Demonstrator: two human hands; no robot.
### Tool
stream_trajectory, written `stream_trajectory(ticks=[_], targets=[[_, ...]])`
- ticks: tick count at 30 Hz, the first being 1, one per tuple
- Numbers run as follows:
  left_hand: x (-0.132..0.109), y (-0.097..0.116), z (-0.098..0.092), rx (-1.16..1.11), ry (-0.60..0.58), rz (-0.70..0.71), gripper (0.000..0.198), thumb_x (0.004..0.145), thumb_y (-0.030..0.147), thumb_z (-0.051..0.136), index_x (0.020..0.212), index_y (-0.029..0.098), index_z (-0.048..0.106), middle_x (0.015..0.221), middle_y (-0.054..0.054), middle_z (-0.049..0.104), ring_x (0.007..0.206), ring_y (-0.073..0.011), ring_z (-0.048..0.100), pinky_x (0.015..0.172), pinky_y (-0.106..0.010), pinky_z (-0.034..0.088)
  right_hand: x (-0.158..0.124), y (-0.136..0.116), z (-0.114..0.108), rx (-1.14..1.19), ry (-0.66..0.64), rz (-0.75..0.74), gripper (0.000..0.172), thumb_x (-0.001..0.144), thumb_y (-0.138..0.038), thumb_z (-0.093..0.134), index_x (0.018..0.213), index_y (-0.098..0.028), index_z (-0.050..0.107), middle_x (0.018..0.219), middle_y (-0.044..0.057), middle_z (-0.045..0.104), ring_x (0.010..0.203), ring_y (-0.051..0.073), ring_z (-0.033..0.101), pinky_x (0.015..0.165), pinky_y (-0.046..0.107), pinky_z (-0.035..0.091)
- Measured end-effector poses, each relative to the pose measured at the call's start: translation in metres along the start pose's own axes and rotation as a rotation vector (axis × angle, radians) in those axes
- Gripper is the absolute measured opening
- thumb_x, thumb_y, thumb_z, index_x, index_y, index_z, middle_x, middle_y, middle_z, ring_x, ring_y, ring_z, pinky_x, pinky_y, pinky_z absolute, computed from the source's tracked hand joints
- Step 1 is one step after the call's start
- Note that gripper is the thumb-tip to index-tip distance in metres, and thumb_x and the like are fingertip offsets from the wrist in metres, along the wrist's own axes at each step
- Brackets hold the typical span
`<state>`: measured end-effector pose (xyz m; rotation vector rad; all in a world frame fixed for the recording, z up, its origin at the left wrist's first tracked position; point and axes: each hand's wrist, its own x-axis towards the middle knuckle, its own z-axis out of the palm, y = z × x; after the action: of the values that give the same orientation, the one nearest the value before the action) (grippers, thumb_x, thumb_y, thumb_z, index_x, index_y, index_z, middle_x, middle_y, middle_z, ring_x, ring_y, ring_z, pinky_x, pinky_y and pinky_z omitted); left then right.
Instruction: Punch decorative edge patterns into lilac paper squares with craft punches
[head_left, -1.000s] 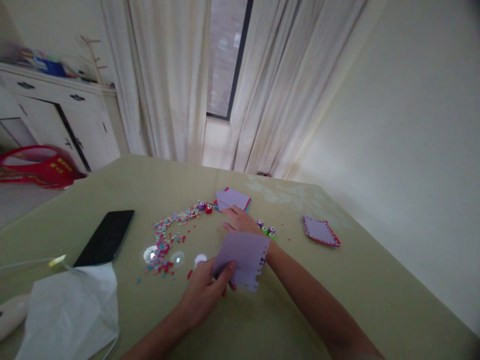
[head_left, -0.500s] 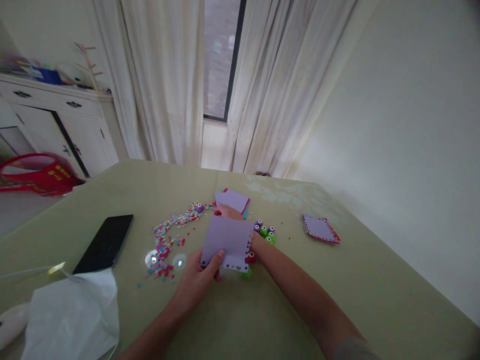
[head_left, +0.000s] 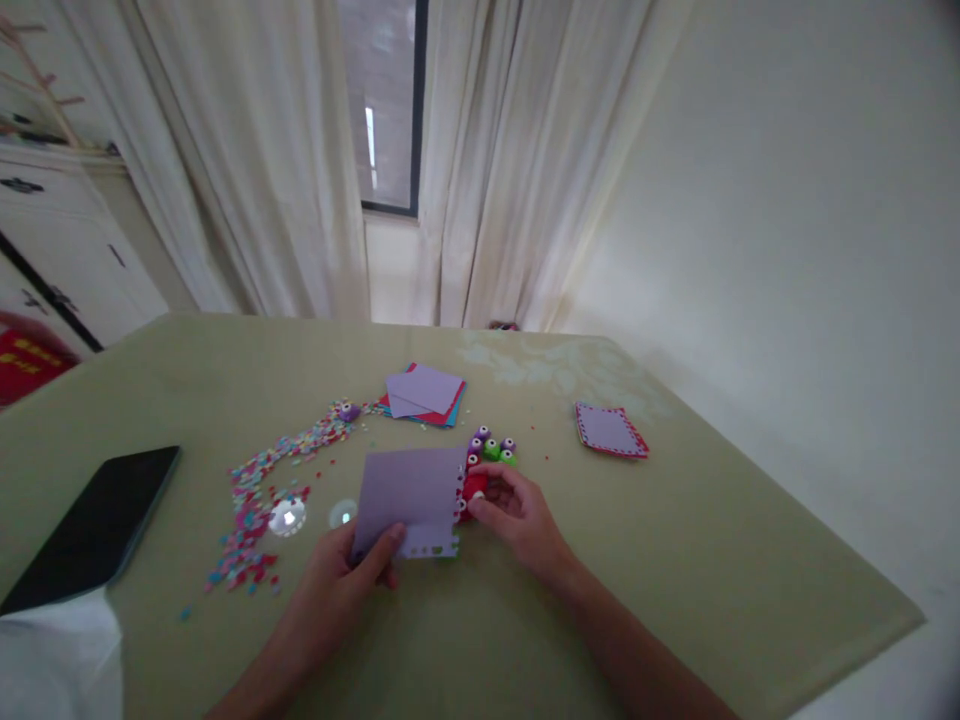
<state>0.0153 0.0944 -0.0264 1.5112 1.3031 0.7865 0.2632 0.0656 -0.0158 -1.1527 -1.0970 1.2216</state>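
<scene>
My left hand grips a light purple paper square by its lower left corner, thumb on top. Small holes run along the paper's right and lower edges. At its right edge, the fingers of my right hand close round a small red hole punch with an eye-like top. Just behind stand several small purple, red and green eyed pieces, partly covered by the paper and my hand. Coloured paper dots are strewn to the left.
Farther back lies a stack of coloured paper sheets. A pile of edge-punched squares rests at the right. On the left are a black phone, a white cloth or sheet and two clear round discs. A purple eyed piece sits among the dots.
My right hand has come back from behind the paper to its right edge, now with the red punch in its fingers. My left hand still holds the paper. The view has turned right.
</scene>
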Motion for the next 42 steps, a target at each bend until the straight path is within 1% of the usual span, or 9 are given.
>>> stream_trajectory(ticks=[2, 6, 8, 13, 22, 29, 33, 38, 42], targets=[[-0.001, -0.004, 0.0, 0.029, -0.014, -0.007, 0.057, 0.082, 0.071, 0.063, 0.058, 0.02, 0.064, 0.053, 0.001, 0.061, 0.053, -0.0168, 0.053, 0.053, -0.025, 0.038, 0.002, -0.006, 0.0, 0.095, 0.019, 0.016, 0.042, 0.077, -0.04, 0.09, 0.109, -0.021, 0.068, 0.101, 0.005, 0.075, 0.09, 0.02, 0.07, 0.084, 0.035, 0.056], [-0.004, -0.009, 0.001, 0.062, -0.053, -0.008, 0.057, 0.083, 0.071, 0.063, 0.057, 0.02, 0.064, 0.053, 0.002, 0.057, 0.052, -0.016, 0.051, 0.051, -0.024, 0.036, -0.002, -0.011, -0.002, 0.201, 0.103, 0.015, 0.042, 0.074, -0.039, 0.093, 0.101, -0.021, 0.067, 0.09, 0.002, 0.072, 0.076, 0.015, 0.065, 0.067, 0.025, 0.051], [-0.008, -0.009, 0.002, 0.072, -0.078, -0.006, 0.055, 0.083, 0.069, 0.063, 0.056, 0.021, 0.064, 0.053, 0.002, 0.056, 0.052, -0.0156, 0.05, 0.051, -0.024, 0.037, -0.005, -0.011, -0.001, 0.243, 0.131, 0.007, 0.042, 0.074, -0.04, 0.093, 0.1, -0.021, 0.067, 0.086, 0.0, 0.07, 0.071, 0.013, 0.062, 0.063, 0.024, 0.049], [-0.015, -0.005, 0.004, 0.119, -0.091, -0.028, 0.054, 0.083, 0.066, 0.063, 0.052, 0.022, 0.065, 0.053, 0.002, 0.057, 0.052, -0.016, 0.049, 0.054, -0.024, 0.041, -0.008, -0.014, 0.002, 0.268, 0.127, 0.026, 0.041, 0.074, -0.039, 0.093, 0.101, -0.02, 0.069, 0.092, 0.002, 0.07, 0.075, 0.014, 0.061, 0.063, 0.025, 0.049], [-0.014, -0.008, 0.002, 0.128, -0.069, -0.024, 0.057, 0.083, 0.069, 0.061, 0.051, 0.022, 0.065, 0.054, 0.0, 0.058, 0.054, -0.0174, 0.052, 0.052, -0.024, 0.04, -0.005, -0.017, -0.002, 0.331, 0.188, -0.019, 0.039, 0.074, -0.04, 0.092, 0.098, -0.022, 0.067, 0.083, 0.0, 0.067, 0.066, 0.013, 0.057, 0.06, 0.024, 0.047], [-0.014, -0.007, 0.003, 0.122, -0.051, -0.029, 0.056, 0.08, 0.069, 0.064, 0.05, 0.022, 0.062, 0.051, 0.002, 0.055, 0.05, -0.0165, 0.049, 0.051, -0.025, 0.038, -0.006, -0.011, 0.001, 0.319, 0.12, -0.012, 0.04, 0.074, -0.039, 0.093, 0.098, -0.021, 0.066, 0.087, 0.0, 0.067, 0.07, 0.012, 0.057, 0.059, 0.023, 0.045], [-0.013, -0.007, 0.003, 0.12, -0.052, -0.007, 0.056, 0.081, 0.068, 0.063, 0.05, 0.022, 0.063, 0.052, 0.001, 0.056, 0.052, -0.0171, 0.051, 0.051, -0.024, 0.038, -0.006, -0.013, 0.001, 0.34, 0.124, -0.027, 0.042, 0.074, -0.041, 0.093, 0.098, -0.022, 0.065, 0.086, 0.0, 0.066, 0.068, 0.012, 0.056, 0.059, 0.023, 0.044], [-0.013, -0.004, 0.002, 0.119, -0.045, -0.003, 0.056, 0.08, 0.068, 0.064, 0.049, 0.022, 0.063, 0.052, 0.001, 0.054, 0.051, -0.0161, 0.048, 0.051, -0.024, 0.038, -0.006, -0.014, 0.0, 0.341, 0.123, -0.021, 0.043, 0.072, -0.04, 0.094, 0.097, -0.023, 0.064, 0.087, 0.0, 0.066, 0.067, 0.013, 0.056, 0.058, 0.023, 0.043], [-0.014, -0.002, 0.002, 0.113, -0.045, -0.018, 0.057, 0.079, 0.069, 0.064, 0.048, 0.022, 0.063, 0.051, 0.001, 0.055, 0.051, -0.0164, 0.049, 0.051, -0.024, 0.039, -0.007, -0.014, 0.001, 0.333, 0.074, -0.001, 0.044, 0.07, -0.038, 0.096, 0.098, -0.023, 0.065, 0.083, -0.002, 0.065, 0.07, 0.013, 0.058, 0.062, 0.024, 0.047]])
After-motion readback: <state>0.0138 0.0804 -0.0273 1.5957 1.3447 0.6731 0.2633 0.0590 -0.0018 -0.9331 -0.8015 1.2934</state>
